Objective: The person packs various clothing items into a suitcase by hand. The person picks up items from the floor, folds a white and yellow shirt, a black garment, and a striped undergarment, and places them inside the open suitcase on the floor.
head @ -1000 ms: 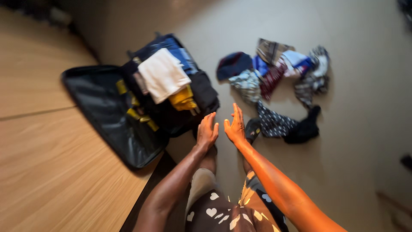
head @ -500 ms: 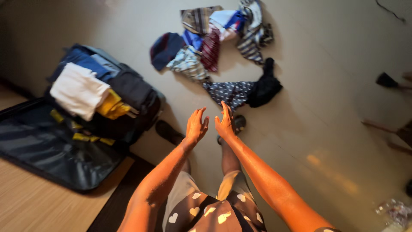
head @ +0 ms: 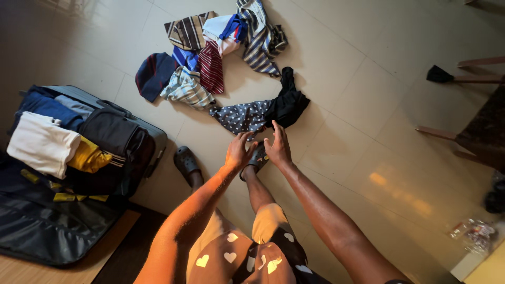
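My left hand [head: 239, 151] and my right hand [head: 277, 145] are stretched out side by side above the tiled floor, fingers apart, holding nothing. Just beyond their fingertips lies a dark polka-dot garment [head: 239, 117] with a black garment [head: 288, 104] beside it. Farther off is a loose pile of striped and checked clothes [head: 210, 58], and a dark cap-like piece [head: 154, 74]. Under my hands I see my legs and dark clogs [head: 187, 162].
An open black suitcase [head: 47, 210] lies at the left, packed with folded clothes: white [head: 39, 144], blue, yellow and black. Wooden chair legs [head: 463, 73] stand at the right. A crumpled clear plastic wrapper [head: 471, 234] lies at the lower right.
The view has swung right and down, so the suitcase slid to the left edge and the clothes pile came nearer. Both hands stay open and have reached closer to the polka-dot garment.
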